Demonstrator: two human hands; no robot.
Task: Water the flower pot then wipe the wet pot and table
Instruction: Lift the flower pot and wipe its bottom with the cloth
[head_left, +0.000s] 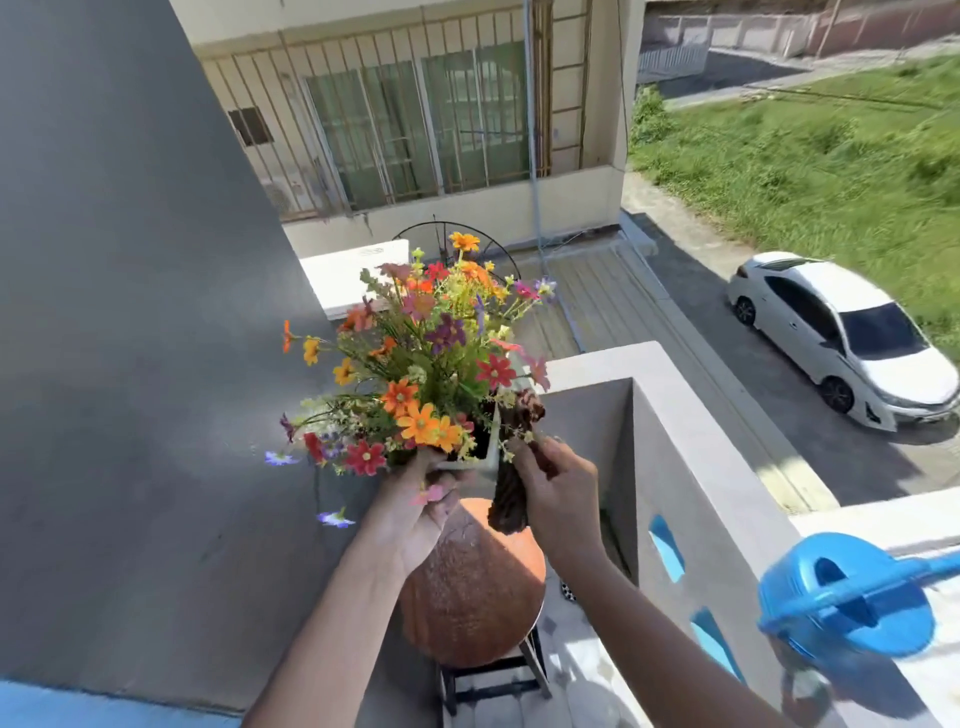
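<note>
A white square flower pot (480, 460) full of orange, red and purple flowers (415, 364) is lifted in the air above a small round orange table (478, 597). My left hand (421, 514) grips the pot from below at its near left corner. My right hand (558, 499) holds a dark brown cloth (511, 493) pressed against the pot's right side. The pot's walls are mostly hidden by flowers and hands. The table top looks wet and speckled.
A blue watering can (847, 603) stands on the white balcony ledge (883, 525) at the right. A grey wall (130, 312) rises close on the left. The grey parapet (691, 447) runs behind the table. Below lie a street, a white car (841, 332) and grass.
</note>
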